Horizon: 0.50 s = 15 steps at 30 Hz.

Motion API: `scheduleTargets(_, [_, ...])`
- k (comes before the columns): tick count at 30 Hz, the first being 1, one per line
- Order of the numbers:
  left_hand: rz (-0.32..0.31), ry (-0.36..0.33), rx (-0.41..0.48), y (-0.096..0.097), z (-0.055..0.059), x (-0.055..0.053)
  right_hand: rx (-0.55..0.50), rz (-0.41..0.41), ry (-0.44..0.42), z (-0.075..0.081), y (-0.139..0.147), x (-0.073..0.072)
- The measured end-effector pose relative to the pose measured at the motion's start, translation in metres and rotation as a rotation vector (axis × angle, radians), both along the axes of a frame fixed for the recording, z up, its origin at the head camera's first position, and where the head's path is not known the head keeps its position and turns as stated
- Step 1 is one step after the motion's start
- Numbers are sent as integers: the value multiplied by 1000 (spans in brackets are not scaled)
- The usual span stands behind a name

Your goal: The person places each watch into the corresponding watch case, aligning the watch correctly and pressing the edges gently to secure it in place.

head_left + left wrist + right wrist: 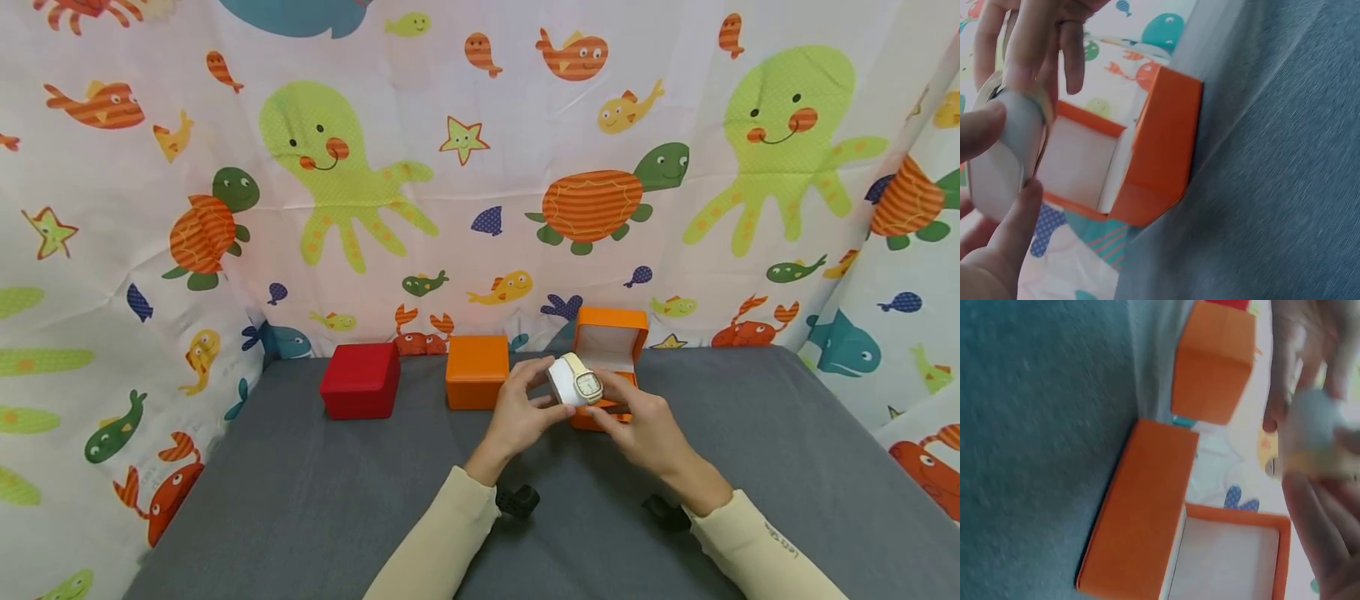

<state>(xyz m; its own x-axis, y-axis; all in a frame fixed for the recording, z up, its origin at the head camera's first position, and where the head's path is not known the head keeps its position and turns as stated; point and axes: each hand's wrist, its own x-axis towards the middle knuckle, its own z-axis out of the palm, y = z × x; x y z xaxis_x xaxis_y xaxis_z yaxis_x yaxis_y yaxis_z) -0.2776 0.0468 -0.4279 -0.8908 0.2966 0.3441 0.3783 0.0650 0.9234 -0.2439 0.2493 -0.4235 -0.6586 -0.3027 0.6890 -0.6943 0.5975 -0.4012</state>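
Observation:
A wristwatch (588, 385) with a squarish gold-toned case and a cream strap is wrapped round a white watch cushion (560, 382). My left hand (521, 408) pinches the cushion's left end between thumb and fingers. On the other side my right hand (641, 423) holds the watch end with thumb and fingertips. Both hands keep it raised in front of an orange box (611, 327), whose lid stands up and shows a pale lining. In the left wrist view the cushion (1000, 178) is tilted between the fingers; the right wrist view blurs it.
To the left of the open box stands a closed orange box (477, 372), and farther left a closed red box (361, 381). All rest on a grey cloth-covered table (300, 500). A curtain (465, 208) printed with sea animals hangs behind the table.

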Motion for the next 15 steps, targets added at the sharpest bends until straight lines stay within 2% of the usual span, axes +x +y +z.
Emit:
scheduleTargets(6, [-122, -9, -27, -8, 5, -1, -94, 111, -376, 7, 12, 2])
scheduleTargets(9, [-180, -14, -40, -10, 6, -1, -138, 185, -525, 8, 18, 2])
scheduleTargets(12, [-219, -17, -57, -11, 7, 1, -163, 249, -583, 8, 23, 1])
scheduleTargets(15, [-237, -18, -69, -11, 7, 3, -149, 270, -577, 6, 27, -1])
